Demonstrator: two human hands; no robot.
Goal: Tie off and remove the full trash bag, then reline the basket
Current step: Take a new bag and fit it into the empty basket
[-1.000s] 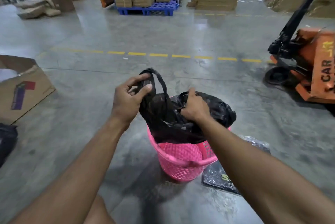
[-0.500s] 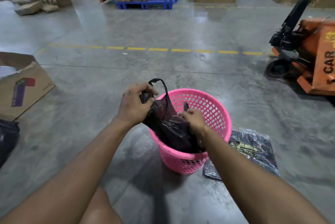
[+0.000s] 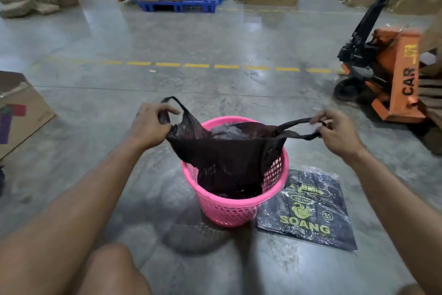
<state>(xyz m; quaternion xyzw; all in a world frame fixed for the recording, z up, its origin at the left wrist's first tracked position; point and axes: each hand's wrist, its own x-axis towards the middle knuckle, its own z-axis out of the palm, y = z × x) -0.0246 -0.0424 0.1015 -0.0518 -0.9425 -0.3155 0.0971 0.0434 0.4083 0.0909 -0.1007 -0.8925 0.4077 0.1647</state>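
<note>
While both hands stretch black bag [image 3: 227, 151] handles apart, left hand [image 3: 150, 125] at 9 o'clock, right hand [image 3: 337, 132] at 3, bag hangs inside pink basket [image 3: 239, 211]: relining underway; mouth not yet over rim.

At frame centre, the thin, crinkled, black plastic bag [image 3: 229, 156] looked semi-sheer and matt. Under it, the pink perforated plastic basket [image 3: 229, 208] was smooth. Lower right, a glossy clear-wrapped pack of black bags [image 3: 308, 211] lay on polished, reflective grey concrete floor [image 3: 191, 38].

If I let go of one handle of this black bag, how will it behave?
Probably collapses limp: the black bag sags between left hand and right hand. Seems light and thin, likely slumping into the pink basket.
</note>
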